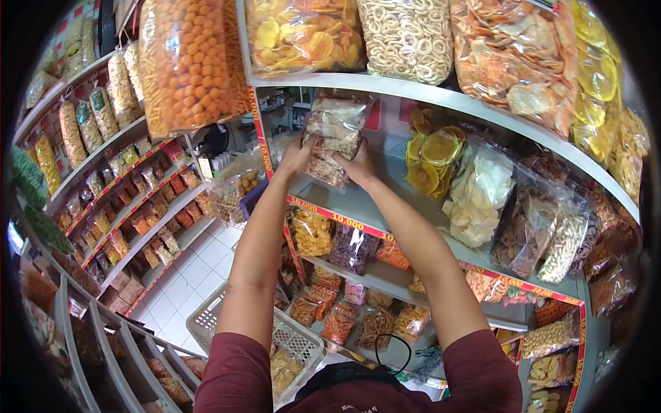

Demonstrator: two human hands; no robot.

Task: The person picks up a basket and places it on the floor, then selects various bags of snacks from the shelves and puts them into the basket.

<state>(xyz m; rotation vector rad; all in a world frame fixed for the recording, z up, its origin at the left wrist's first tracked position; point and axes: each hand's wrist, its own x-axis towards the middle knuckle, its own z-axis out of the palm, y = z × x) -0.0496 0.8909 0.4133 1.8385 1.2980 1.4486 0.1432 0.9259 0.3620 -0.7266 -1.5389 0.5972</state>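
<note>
Both hands grip a clear plastic bag of pale, reddish-brown flaky snacks point(335, 127) at the left end of a middle shelf point(385, 206). My left hand point(297, 157) is closed on the bag's left side. On its lower right side, my right hand point(359, 166) is closed too, thumb across the front. The bag stands nearly upright, leaning slightly; the fingers behind it are hidden. Further right on that shelf are a bag of yellow round chips point(434, 155) and a bag of white chips point(480, 196).
Large snack bags, one with orange balls point(196, 62), fill the top shelf above my hands. Lower shelves hold more bags point(352, 248). A grey plastic basket point(303, 337) with a bag inside stands below my left arm. Stocked shelves point(131, 199) line the left beyond a white tiled floor point(186, 282).
</note>
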